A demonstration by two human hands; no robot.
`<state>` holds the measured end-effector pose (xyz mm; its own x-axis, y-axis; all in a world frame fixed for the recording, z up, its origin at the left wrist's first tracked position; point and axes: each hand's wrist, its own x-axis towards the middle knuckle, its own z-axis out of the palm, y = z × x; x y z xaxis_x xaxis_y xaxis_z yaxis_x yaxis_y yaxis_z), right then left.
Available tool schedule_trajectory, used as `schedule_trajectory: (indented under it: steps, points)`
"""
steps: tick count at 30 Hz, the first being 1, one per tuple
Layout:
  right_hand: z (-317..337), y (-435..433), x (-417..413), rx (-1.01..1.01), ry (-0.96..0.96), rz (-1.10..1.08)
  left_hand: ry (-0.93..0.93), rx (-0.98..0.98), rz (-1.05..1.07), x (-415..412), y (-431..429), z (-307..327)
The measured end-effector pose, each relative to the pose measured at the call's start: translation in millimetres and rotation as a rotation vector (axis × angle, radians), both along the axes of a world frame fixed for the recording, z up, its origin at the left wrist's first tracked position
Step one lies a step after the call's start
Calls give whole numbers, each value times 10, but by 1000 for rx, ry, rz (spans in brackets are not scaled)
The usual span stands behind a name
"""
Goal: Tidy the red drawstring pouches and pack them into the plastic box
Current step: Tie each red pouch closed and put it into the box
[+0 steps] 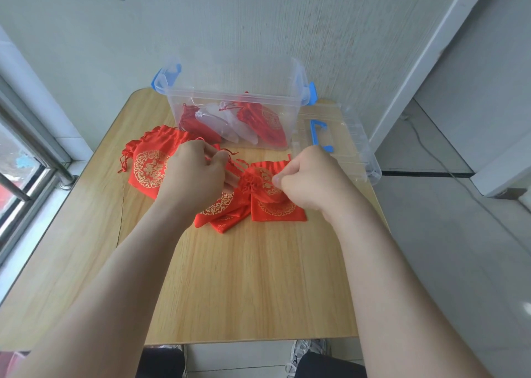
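The wooden surface (230, 277) is the largest thing, and its near half, on the person's side of the plastic box (235, 101), is bare and gives free room for the arms. Its left edge runs close along a window frame (34, 147), and its far edge meets the wall just behind the box. Its right edge stands over open floor.

The plastic box is clear, with blue latches, and it stands open at the far edge of the surface. Inside it I count two red pouches, one on the left (188, 120) and one on the right (264, 122), with pale translucent bags (221, 122) between them; how many of these I cannot tell. The clear lid (344, 145), with a blue handle, lies flat just to the right of the box.

In front of the box lie red drawstring pouches with gold round prints. One pouch (148, 168) lies to the front left, and a small overlapping group (275, 208) lies straight in front; I see about three there, but the hands hide part. The gold sign in each circle is too blurred to read.

The left hand (198, 173) has its grip pinched closed on a red cord, and the right hand (313, 176) is closed in a fist, pinching at the gathered mouth of one pouch (253, 185) in front of the box.
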<state>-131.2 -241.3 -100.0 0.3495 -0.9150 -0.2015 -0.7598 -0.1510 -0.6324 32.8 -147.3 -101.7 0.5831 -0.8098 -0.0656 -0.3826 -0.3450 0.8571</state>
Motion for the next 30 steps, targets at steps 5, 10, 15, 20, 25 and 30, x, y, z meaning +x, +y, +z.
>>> schedule_trajectory:
  steps: [5,10,15,20,25,30]
  points:
    - [18,43,21,33,222,72,-91,92,42,34,-2,-40]
    - [33,97,72,84,346,153,-169,175,2,29,42,-33]
    - [65,135,56,176,287,167,-221,225,-61,-5,60,42]
    - [123,169,49,185,261,187,-318,276,-246,-53,55,0]
    - [73,137,106,163,206,208,-384,265,-397,-57,20,-90]
    - [13,98,80,90,194,171,-371,267,-427,-18,-11,-152]
